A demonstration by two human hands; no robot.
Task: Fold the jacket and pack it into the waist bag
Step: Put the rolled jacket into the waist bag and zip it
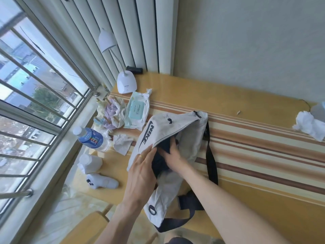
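A white waist bag (190,131) with a black logo and black strap (212,161) lies on the striped table, its top opening spread apart. A dark folded jacket (161,160) sits partly inside the opening. My left hand (140,175) grips the bag's near flap and holds it up. My right hand (173,153) presses on the jacket, fingers reaching into the bag. Most of the jacket is hidden by the bag and my hands.
A wet wipes pack (137,110), white desk lamp (126,83), water bottle (91,138), crumpled tissues (121,142), a white jar (90,163) and a white controller (102,181) crowd the left by the window. More tissue (307,125) lies far right. A wall bounds the table behind.
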